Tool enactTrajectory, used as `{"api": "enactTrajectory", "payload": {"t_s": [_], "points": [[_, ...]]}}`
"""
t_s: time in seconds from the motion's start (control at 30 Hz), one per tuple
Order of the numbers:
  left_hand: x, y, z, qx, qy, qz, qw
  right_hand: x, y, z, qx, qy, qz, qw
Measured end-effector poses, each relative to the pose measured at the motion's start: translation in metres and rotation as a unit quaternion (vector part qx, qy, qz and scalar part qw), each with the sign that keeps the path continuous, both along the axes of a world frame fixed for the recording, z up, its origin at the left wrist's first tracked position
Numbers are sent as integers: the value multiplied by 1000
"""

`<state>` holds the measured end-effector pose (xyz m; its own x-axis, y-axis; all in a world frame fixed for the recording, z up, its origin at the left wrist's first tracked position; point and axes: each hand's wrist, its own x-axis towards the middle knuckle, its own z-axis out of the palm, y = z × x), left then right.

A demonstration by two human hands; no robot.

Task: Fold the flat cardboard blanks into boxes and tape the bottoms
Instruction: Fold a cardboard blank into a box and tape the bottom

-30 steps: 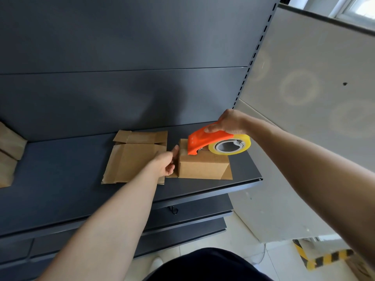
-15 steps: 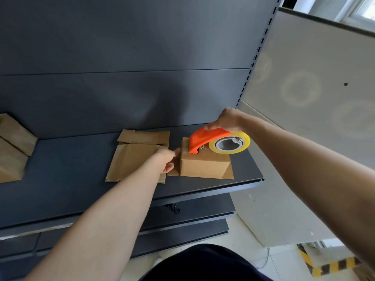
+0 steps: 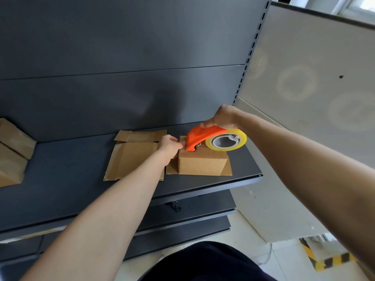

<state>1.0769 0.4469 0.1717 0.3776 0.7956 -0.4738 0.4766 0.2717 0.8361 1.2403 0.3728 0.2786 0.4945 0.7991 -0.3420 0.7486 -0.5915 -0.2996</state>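
The folded box (image 3: 202,163) is stood on the dark shelf (image 3: 60,175), beside the flat blanks (image 3: 133,159). The orange tape dispenser (image 3: 215,139), gripped by the right hand (image 3: 222,118), has been lowered onto the box top since half a second ago. The left hand (image 3: 169,146) has been shifted up to the box's left top edge, fingers pinched closed there.

You have 1 folded box (image 3: 202,163), 1 flat blank (image 3: 133,157), 1 orange tape dispenser (image 3: 205,136) with 1 tape roll (image 3: 239,141), and 2 cardboard pieces (image 3: 12,151) at far left.

box (image 3: 202,163): folded, on the shelf (image 3: 71,179)
right hand (image 3: 222,118): presses orange tape dispenser (image 3: 205,136) onto box top
left hand (image 3: 169,145): steadies box's left edge
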Motion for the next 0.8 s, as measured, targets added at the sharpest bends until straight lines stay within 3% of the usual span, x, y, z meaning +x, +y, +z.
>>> {"api": "enactTrajectory", "payload": {"t_s": [0.4,0.8], "points": [[6,-1,4,10,-5,43,999,33,-35,10,-21,23,34,999],[15,-1,6,19,30,20,999,138,-134,10,-40,0,-73,996]]}}
